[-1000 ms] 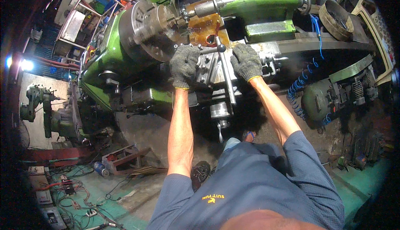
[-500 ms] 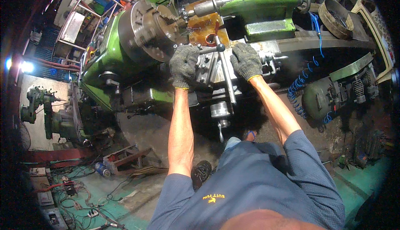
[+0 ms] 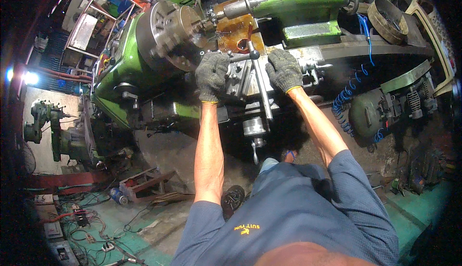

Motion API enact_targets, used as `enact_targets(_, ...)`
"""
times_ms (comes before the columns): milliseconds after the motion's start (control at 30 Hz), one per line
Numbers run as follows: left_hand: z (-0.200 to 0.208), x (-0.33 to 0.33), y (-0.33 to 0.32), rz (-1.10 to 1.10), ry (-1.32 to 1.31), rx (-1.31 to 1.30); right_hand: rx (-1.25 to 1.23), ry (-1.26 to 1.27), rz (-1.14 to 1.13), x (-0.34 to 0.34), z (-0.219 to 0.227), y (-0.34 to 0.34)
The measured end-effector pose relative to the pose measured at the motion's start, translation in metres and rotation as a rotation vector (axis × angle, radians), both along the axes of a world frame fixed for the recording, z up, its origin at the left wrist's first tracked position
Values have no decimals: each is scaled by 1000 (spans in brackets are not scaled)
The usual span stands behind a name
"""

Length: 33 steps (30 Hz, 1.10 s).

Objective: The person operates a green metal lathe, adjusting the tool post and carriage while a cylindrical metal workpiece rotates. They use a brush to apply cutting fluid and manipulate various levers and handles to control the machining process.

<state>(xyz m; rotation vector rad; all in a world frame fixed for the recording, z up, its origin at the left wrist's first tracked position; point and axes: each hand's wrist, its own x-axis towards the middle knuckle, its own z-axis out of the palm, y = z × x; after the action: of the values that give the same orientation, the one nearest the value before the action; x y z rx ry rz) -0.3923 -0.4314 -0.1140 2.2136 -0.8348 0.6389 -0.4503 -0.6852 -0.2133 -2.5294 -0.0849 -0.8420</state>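
Both my hands wear dark grey knit gloves over a green lathe's carriage. My left hand point(image 3: 212, 77) is closed at the left side of the tool post area, beside the chuck; whatever its fingers hold is hidden. On the carriage's right part, my right hand point(image 3: 285, 71) has its fingers curled in, their grip hidden beneath the glove. Between the hands, a long steel lever point(image 3: 262, 85) with a dark ball knob slants down from the tool post. The large chuck point(image 3: 166, 35) at the left is blurred by spinning. Behind the carriage is an oily, brown-stained plate point(image 3: 240, 29).
The green tailstock point(image 3: 298, 3) stands at the far right of the carriage. A round metal pan point(image 3: 388, 21) and a blue air gun point(image 3: 364, 27) are farther right. Below them sits a compressor point(image 3: 368, 116) beside a coiled blue hose point(image 3: 341, 107). Cables litter the lower-left floor.
The chuck's jaws and blur show a different rotation. Both hands and the lever stay in nearly the same places.
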Motion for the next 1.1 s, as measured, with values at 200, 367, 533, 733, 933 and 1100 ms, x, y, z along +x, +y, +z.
enact_targets(200, -2, 2, 2, -22, -55, 6, 1, -13, -8, -1, 2, 1)
enact_targets(367, -1, 3, 1, -28, -38, 25, 2, -35, 9, -2, 3, 0)
enact_targets(533, -2, 3, 1, -28, -62, 14, 10, -12, 14, -3, 8, 2)
enact_targets(733, -1, 0, 0, -8, -30, -40, 12, -35, 13, -3, 9, 3)
enact_targets(933, 7, 0, -3, -39, 13, -21, -43, -28, -41, 1, -8, 2)
enact_targets(1100, -6, 8, 1, -4, -113, 36, 2, 28, 5, 0, 1, 2)
